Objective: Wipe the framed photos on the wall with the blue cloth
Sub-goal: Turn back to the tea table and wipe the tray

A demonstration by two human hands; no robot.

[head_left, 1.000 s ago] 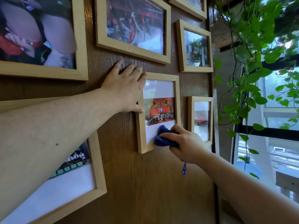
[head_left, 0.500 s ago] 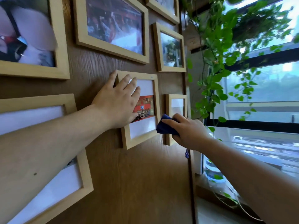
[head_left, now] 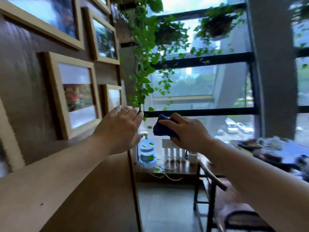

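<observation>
1. Plainly, the blue cloth (head_left: 164, 125) is bunched in the right hand (head_left: 187, 131), clear of the wall, in front of the window.
2. The left hand (head_left: 119, 127) is spread, holding nothing, near the small frame (head_left: 112, 97).
3. The cloth looks soft and light; a full-palm wad suits it. The frames probably hang loosely, so steady an edge.

Daylight pours in through the window (head_left: 200, 81), leaving the wooden wall (head_left: 25, 97) dim beside it. Motion blur smears everything, worst over the frames (head_left: 73, 96) and far right. Straight lines bow toward the edges.

Six framed photos (head_left: 73, 96), one blue cloth (head_left: 163, 126), two hands (head_left: 119, 129).
</observation>
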